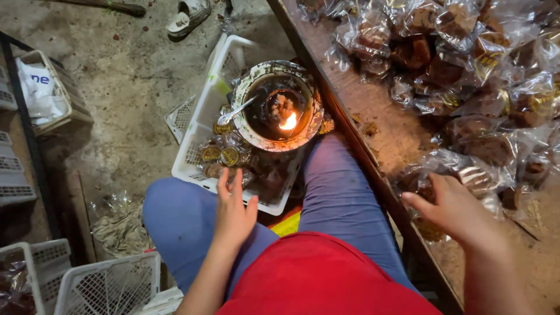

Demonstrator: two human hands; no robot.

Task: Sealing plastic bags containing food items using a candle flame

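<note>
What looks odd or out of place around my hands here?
A small open flame burns in a round tin perched on a white plastic crate of clear wrapped packets, just ahead of the left hand. Crumbs litter the wooden table beyond the right hand.

left hand (234,211): open, fingers spread, palm down over lap | right hand (454,209): fingers loosely curled, reaching forward, palm down

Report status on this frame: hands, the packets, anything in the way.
Left hand open over the white basket of packets. Right hand on a clear-wrapped packet at the table edge. Lit lamp bowl sits on the basket.
</note>
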